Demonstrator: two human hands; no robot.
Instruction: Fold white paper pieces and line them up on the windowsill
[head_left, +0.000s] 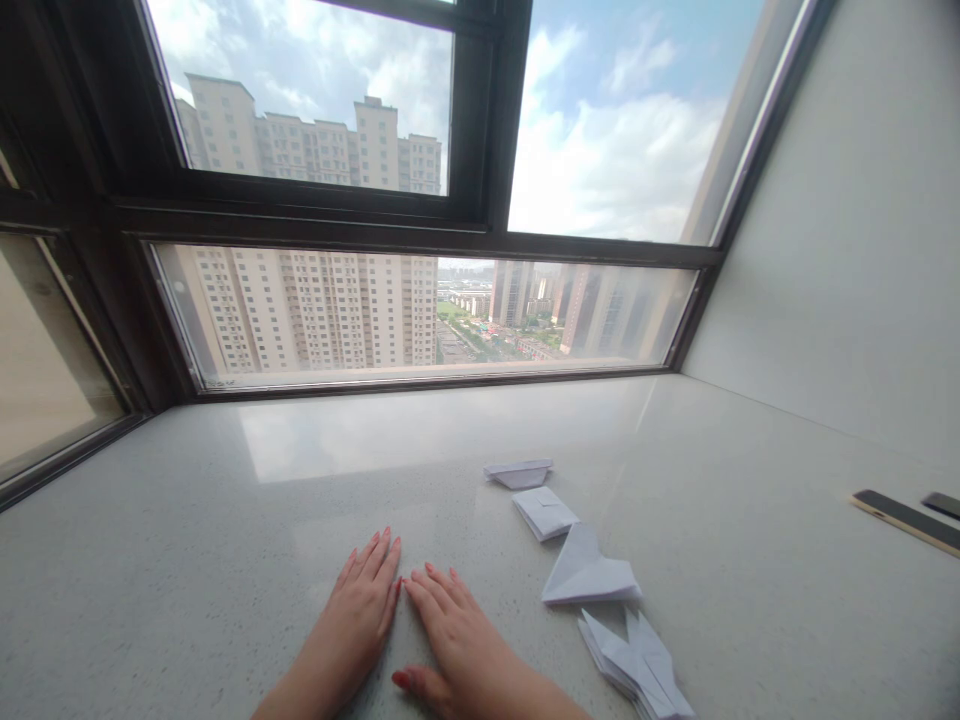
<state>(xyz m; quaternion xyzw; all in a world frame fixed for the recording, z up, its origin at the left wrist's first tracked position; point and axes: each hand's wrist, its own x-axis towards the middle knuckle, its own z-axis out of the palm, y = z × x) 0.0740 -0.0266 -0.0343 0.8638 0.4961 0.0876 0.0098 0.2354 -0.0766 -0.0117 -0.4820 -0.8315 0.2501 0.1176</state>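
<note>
On the white sill (pixel 187 560), well short of its far edge, the left hand (pixel 356 610) lies flat, empty; beside it, the right hand (pixel 459 640) rests flat, empty too. Rightward, four folded papers (pixel 591 572) string toward the near edge: likely light, crushable, best pinched along thick creases.

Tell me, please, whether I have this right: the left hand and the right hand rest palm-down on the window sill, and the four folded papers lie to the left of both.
One side is wrong: the head view shows the four folded papers to the right of both; the left hand and the right hand do rest palm-down on the window sill.
</note>
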